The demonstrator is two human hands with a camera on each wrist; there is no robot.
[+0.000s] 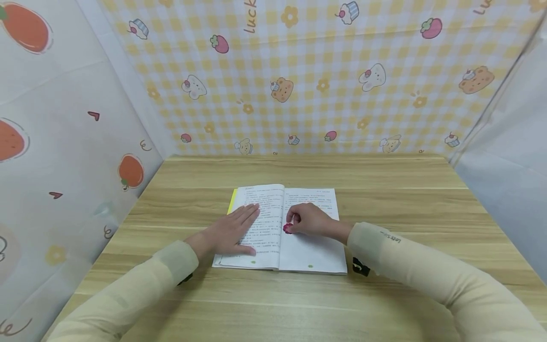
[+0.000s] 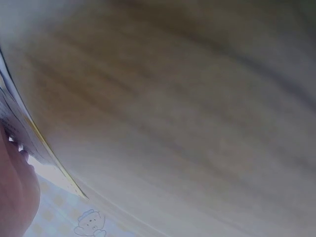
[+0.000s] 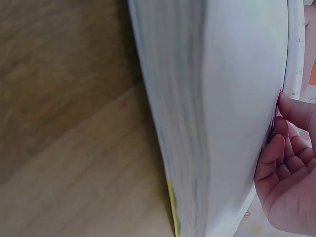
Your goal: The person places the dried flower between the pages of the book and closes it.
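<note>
An open book [image 1: 314, 254] lies flat on the wooden table, printed text on both pages, with the lower part of the right page blank. My left hand [image 1: 232, 230] rests on the left page, palm down, fingers straight and thumb out to the side. Over the right page near the spine, my right hand [image 1: 311, 219] pinches a small pink-red scalloped piece [image 1: 287, 229] between thumb and fingertips. The right wrist view shows curled fingers [image 3: 284, 148] close against the page, with most of the piece hidden behind them.
The wooden table [image 1: 265, 304] surrounds the book. A checked cloth [image 1: 325, 57] with cartoon prints hangs behind it, and a white printed sheet [image 1: 72, 156] hangs at the left. A black item [image 1: 361, 267] shows under the right cuff.
</note>
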